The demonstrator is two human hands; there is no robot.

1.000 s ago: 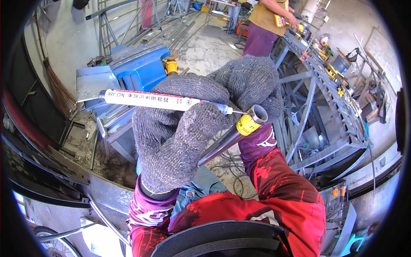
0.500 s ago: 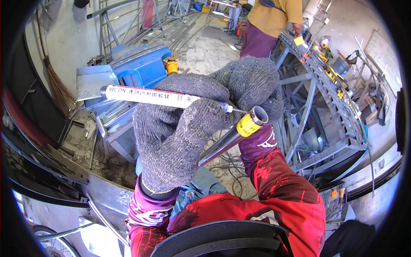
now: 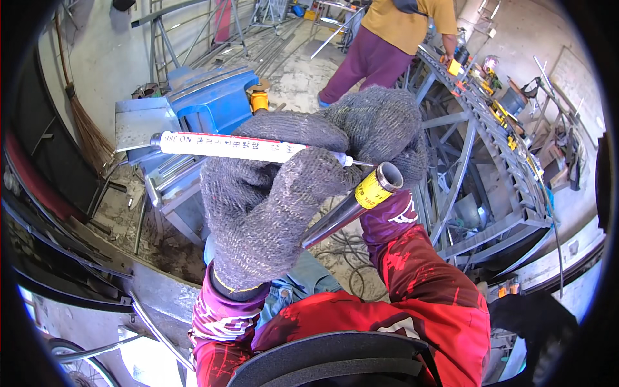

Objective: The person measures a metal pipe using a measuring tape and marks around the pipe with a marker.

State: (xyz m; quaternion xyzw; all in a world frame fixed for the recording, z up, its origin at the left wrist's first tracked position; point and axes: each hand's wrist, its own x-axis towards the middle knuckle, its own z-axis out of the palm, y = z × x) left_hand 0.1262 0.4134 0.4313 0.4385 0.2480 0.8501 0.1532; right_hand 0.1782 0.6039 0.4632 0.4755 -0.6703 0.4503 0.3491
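Observation:
My left hand [image 3: 271, 187], in a dark grey knitted glove, is closed around a slim white marker pen [image 3: 225, 147]. The pen lies almost level, and its thin tip points right, close to the rim of a dark metal tube [image 3: 335, 219]. Just below the tube's open end, a yellow measuring tape [image 3: 373, 189] wraps across it. My right hand [image 3: 383, 122], gloved the same way, is closed beside the tube's end and seems to grip it from behind; its fingertips are partly hidden. Farther down, the tube passes behind my left glove.
Ahead, a person [image 3: 393, 39] in a tan shirt stands by a metal rack [image 3: 451, 119] laden with tools. A blue machine housing [image 3: 213, 100] with a yellow grinder [image 3: 259, 100] is at left. A broom [image 3: 90, 129] leans on the wall. Cable [image 3: 351, 251] coils on the floor.
The marker pen has rolled a little in my left fingers, and its tip has shifted slightly. The person ahead has moved left, legs apart. A dark shape at lower right has moved up.

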